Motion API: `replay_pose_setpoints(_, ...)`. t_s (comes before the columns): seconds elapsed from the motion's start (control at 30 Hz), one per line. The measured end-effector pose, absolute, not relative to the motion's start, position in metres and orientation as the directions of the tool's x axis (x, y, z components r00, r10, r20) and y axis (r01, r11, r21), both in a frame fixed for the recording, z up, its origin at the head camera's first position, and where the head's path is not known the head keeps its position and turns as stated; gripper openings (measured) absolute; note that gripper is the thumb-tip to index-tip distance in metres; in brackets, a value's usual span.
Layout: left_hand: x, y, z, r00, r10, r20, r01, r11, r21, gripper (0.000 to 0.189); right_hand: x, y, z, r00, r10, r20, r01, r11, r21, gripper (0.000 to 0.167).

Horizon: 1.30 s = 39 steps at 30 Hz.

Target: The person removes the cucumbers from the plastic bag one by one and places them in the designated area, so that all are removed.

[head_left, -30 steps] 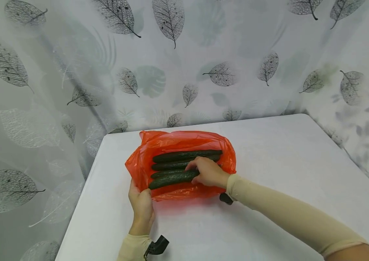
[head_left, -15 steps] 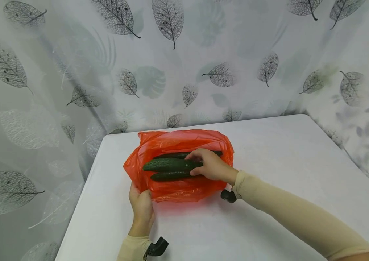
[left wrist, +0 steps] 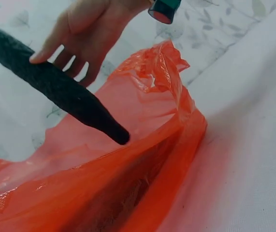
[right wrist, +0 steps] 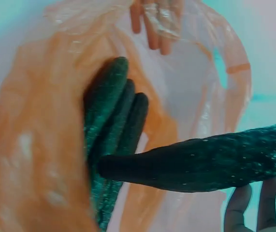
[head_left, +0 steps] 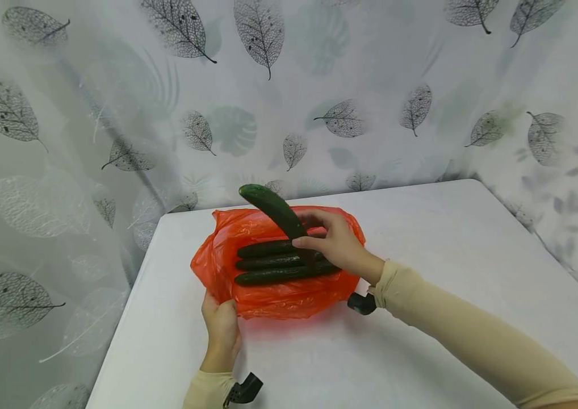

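cucumber (head_left: 276, 210): pinched in the right hand (head_left: 334, 241), long axis slanting up-left from it;
bag (head_left: 279, 302): left hand (head_left: 221, 326) pinching its edge, further from that cucumber

The right arm (head_left: 473, 332) extends diagonally forward from the lower right. The right hand (head_left: 339, 243) maintains a pinch grip, thumb opposing the fingers. The left forearm (head_left: 209, 389) points forward; the left hand (head_left: 221, 328) grips with its thumb uppermost.

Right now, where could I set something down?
The table is bare right of the red bag, beyond the right sleeve, and nearer, between it and the left sleeve. Crowded: the bag, three cucumbers inside, a held cucumber and the right hand above.
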State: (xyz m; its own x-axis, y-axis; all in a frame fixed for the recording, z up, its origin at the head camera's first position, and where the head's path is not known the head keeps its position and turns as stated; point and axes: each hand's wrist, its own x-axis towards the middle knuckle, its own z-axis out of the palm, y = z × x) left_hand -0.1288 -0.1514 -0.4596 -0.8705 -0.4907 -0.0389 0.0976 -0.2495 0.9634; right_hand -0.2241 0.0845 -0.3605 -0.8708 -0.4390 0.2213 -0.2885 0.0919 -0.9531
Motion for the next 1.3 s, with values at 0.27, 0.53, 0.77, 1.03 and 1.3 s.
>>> replay_pose_setpoints(0.27, -0.127, -0.149, -0.461, -0.874, -0.483, -0.054, 0.076, -0.245, 0.967, 0.074, -0.228, 0.097, -0.340, -0.885, -0.301, 0.355, -0.335, -0.119, -0.935, 0.045)
replay_pose_setpoints(0.53, -0.125, -0.150, -0.460, -0.875, -0.482, -0.045, 0.083, -0.242, 0.967, 0.074, -0.239, 0.117, -0.320, -0.879, -0.152, 0.453, -0.426, -0.180, -0.887, 0.045)
replay_pose_setpoints(0.77, -0.124, -0.152, -0.460, -0.881, -0.472, -0.028, 0.097, -0.239, 0.966, 0.076, -0.251, 0.145, -0.307, -0.860, -0.036, 0.510, -0.490, -0.226, -0.842, 0.046)
replay_pose_setpoints(1.03, -0.123, -0.152, -0.462, -0.889, -0.455, -0.044, 0.077, -0.244, 0.967, 0.074, -0.266, 0.186, -0.309, -0.797, 0.078, 0.599, -0.597, 0.048, -0.801, 0.047)
replay_pose_setpoints(1.3, -0.124, -0.152, -0.465, -0.889, -0.454, -0.051, 0.075, -0.255, 0.964, 0.073, -0.283, 0.224, -0.340, -0.769, -0.003, 0.639, -0.525, 0.574, -0.629, 0.045)
